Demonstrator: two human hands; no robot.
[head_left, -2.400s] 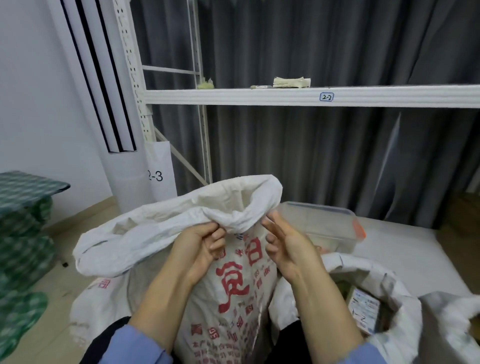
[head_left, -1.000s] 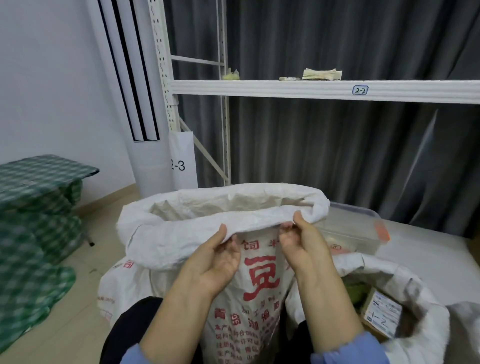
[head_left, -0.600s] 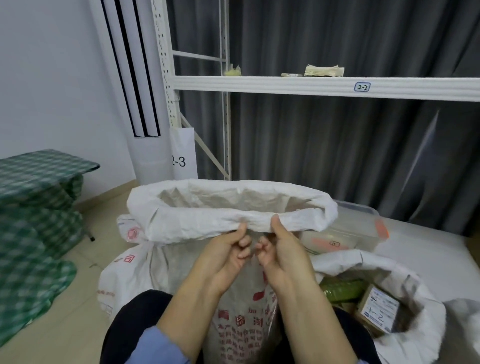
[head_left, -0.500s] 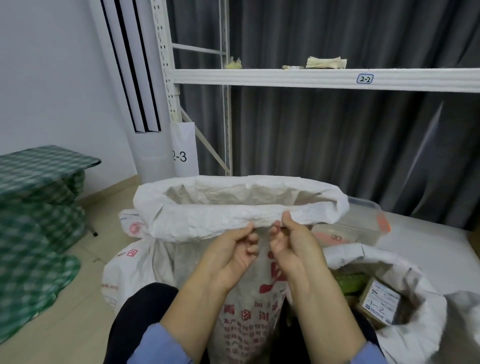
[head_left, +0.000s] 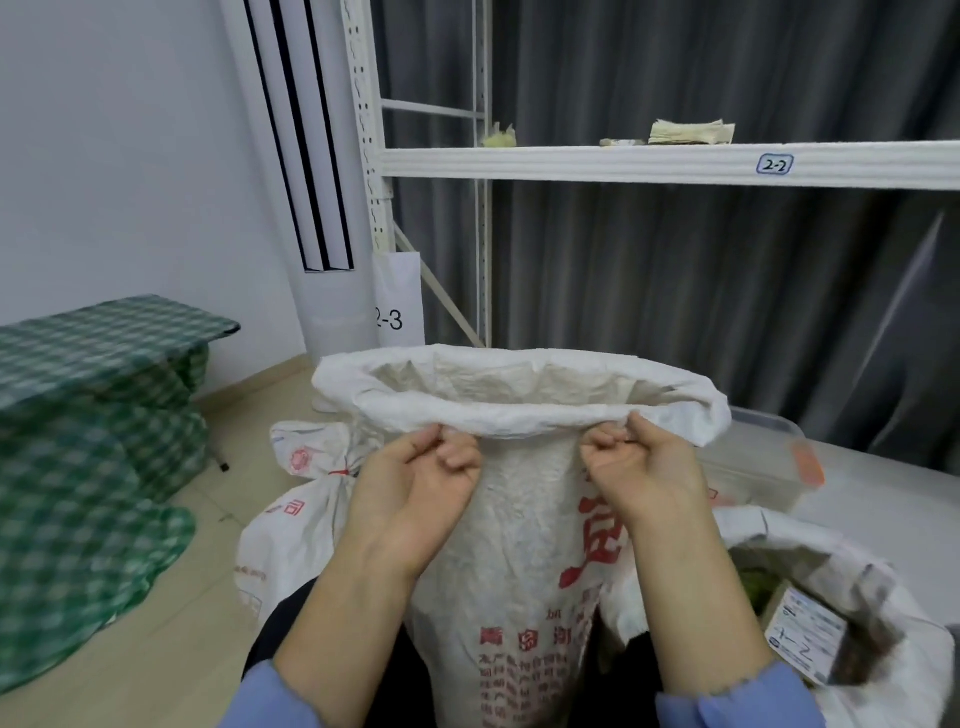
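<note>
Now both hands' fingers (head_left: 605, 441) pinch the sack's rolled rim (head_left: 519, 418) from below.

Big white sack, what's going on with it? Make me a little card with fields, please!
Sack: white sack, red print, mouth open, rim rolled outward
Left hand: left hand pinches the rolled rim
Right hand: right hand pinches the rim too, apart from the left
Beside it: second sack, open, labelled box inside
Behind: clear tub; shelf tagged 2-2
</note>
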